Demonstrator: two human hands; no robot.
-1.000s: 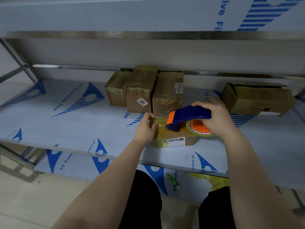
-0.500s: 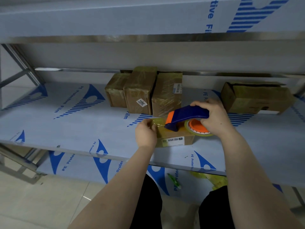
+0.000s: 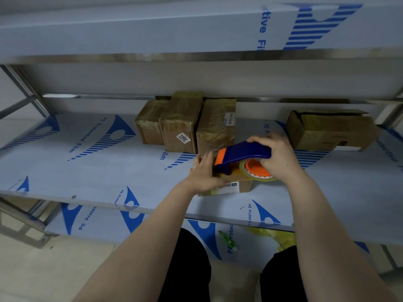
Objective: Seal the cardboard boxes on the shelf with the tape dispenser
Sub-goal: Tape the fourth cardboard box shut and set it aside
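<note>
The small cardboard box (image 3: 237, 186) sat near the front edge of the shelf (image 3: 87, 171). My left hand (image 3: 202, 173) lay flat on its left end, fingers straight, to steady it. My right hand (image 3: 277, 155) gripped the tape dispenser (image 3: 242, 152) on top, ready to pull. Three taped boxes (image 3: 181, 127) crowded close behind. An open box (image 3: 327, 131) waited near the back edge, right.

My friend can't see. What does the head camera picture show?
A right hand holds a blue tape dispenser on a small cardboard box on a shelf, while the left hand rests on its end. Behind stand more boxes.
</note>
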